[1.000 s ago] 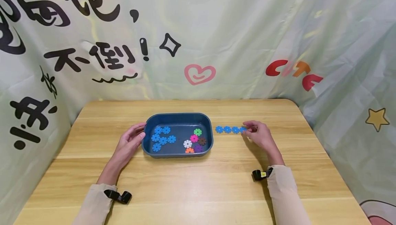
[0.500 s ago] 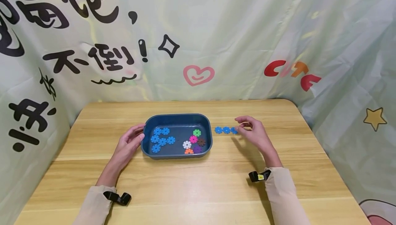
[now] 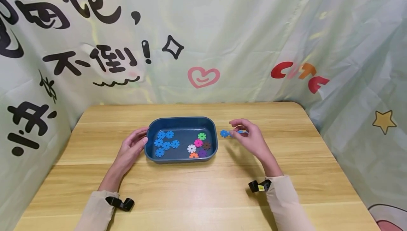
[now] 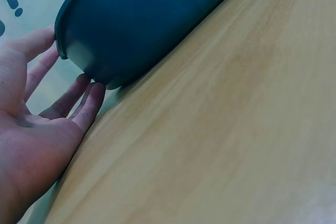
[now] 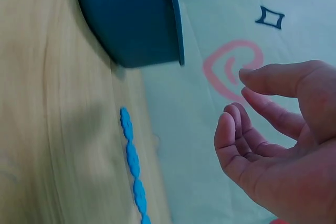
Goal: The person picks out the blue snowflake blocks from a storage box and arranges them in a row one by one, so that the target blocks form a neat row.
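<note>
My left hand rests against the left end of a dark blue tray. In the left wrist view its thumb meets the rim and other fingertips touch the lower wall. Several blue notched snowflake discs lie at the tray's left. At its right are single discs: green, pink, white, brown, purple and orange. A straight row of joined blue discs lies on the wood right of the tray. Over that row hovers my right hand, fingers loosely bent, holding nothing, partly hiding it.
The wooden table reaches back to a printed cloth that hangs behind it and along both sides. A black wrist camera sits on the left cuff, another camera on the right cuff.
My right hand has come off the right end of the blue row and moved left along it, above the discs. The left hand has stayed at the tray.
</note>
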Demonstrator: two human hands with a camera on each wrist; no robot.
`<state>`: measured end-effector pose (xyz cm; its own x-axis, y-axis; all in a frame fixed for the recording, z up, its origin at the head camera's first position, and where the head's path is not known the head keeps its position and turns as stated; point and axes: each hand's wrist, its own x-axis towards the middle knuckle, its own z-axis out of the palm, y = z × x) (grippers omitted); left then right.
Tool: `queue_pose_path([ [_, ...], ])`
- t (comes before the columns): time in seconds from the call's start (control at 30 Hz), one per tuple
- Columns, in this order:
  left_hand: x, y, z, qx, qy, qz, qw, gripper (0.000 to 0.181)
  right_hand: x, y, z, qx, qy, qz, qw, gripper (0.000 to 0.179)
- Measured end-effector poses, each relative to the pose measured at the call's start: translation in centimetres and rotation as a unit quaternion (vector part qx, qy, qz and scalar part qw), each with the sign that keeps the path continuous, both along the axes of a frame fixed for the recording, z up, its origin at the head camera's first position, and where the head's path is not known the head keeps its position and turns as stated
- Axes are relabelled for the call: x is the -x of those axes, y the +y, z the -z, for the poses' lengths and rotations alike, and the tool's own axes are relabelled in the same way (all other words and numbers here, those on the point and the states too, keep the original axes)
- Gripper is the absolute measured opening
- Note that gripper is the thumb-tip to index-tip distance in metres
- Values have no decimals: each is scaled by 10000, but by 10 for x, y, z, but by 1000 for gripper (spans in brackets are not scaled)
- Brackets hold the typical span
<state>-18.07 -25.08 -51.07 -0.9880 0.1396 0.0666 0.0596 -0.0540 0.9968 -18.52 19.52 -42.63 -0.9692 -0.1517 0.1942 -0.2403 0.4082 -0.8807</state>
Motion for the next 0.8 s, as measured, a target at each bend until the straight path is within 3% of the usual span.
queue_pose_path([
  [0.43,0,-2,0,37,23,-40,10000,50,-8,-35,2,658,22,-279,9974,27],
  [0.8,1,1,3,33,74,-8,10000,48,-22,-64,7,713,141,-692,9950,27],
])
